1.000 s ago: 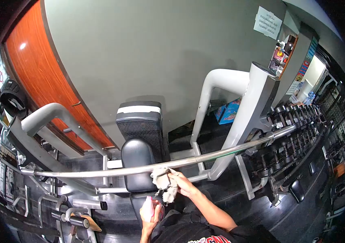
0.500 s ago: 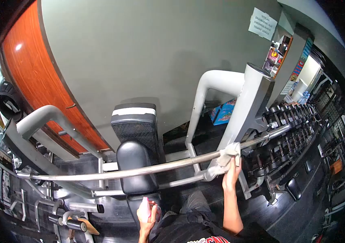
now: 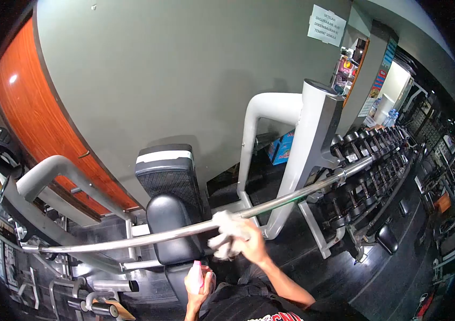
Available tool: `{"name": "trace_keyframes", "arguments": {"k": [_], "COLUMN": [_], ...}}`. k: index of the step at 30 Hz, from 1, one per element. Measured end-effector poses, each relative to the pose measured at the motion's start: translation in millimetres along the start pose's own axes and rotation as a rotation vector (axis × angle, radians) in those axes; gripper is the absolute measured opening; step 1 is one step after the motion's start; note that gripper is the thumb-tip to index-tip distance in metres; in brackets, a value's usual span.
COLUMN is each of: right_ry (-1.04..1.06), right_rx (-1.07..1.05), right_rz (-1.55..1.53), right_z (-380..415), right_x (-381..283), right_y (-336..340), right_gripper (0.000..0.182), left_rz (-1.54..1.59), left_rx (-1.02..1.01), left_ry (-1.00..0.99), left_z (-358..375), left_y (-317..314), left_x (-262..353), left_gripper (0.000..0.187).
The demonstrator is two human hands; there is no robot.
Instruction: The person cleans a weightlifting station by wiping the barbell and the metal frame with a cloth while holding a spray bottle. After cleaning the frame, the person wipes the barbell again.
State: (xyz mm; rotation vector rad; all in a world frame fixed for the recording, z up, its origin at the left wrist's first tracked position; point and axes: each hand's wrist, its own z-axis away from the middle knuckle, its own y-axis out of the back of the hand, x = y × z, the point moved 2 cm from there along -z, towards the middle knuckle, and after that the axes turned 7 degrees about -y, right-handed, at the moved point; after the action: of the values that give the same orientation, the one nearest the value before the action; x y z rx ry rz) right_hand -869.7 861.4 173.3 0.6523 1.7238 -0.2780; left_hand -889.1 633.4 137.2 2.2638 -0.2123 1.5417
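A long metal barbell lies across a grey rack frame, passing in front of a black padded bench. My right hand presses a white cloth round the bar, just right of the bench pad. The cloth hangs in folds below the bar. Lower down, near my body, my left hand is wrapped round a bottle with a pink top; most of the bottle is hidden by the fingers.
Dumbbells stand on a tiered rack at the right. A blue box is behind the frame. An orange wooden door is at the left, and gym equipment stands at the lower left.
My right hand and the cloth have moved left along the bar, from near the right upright to near the bench. The view has shifted slightly. My left hand still holds the bottle.
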Motion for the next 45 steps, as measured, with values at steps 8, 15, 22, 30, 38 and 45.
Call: {"name": "trace_keyframes", "arguments": {"k": [8, 15, 22, 30, 38, 45], "right_ry": [0.034, 0.096, -0.477, -0.313, -0.128, 0.038], "right_rx": [0.595, 0.016, -0.15, -0.003, 0.416, 0.302], "right_rz": [0.77, 0.369, -0.5, -0.554, -0.53, 0.952], "right_z": [-23.9, 1.6, -1.4, -27.8, -35.0, -34.4], "right_x": [15.1, -9.6, 5.7, 9.6, 14.9, -8.5], "right_y": [84.3, -16.0, 9.4, 69.5, 105.0, 92.4], "right_gripper": [0.053, 0.055, 0.053, 0.049, 0.05, 0.071], "left_rz": [0.078, 0.054, 0.055, 0.035, 0.044, -0.008], "left_rx": [0.005, -0.03, -0.026, -0.037, -0.025, -0.07], "left_ry": [0.096, 0.064, 0.04, -0.004, -0.035, -0.067], "left_z": [6.8, -1.3, 4.6, 8.5, -2.6, -3.9], "left_y": [-5.0, -12.2, -12.9, -4.6, -2.9, -9.5], "left_x": [0.7, 6.2, 5.9, -7.2, 5.7, -6.5], "left_gripper": [0.016, 0.015, 0.016, 0.015, 0.016, 0.017]}}
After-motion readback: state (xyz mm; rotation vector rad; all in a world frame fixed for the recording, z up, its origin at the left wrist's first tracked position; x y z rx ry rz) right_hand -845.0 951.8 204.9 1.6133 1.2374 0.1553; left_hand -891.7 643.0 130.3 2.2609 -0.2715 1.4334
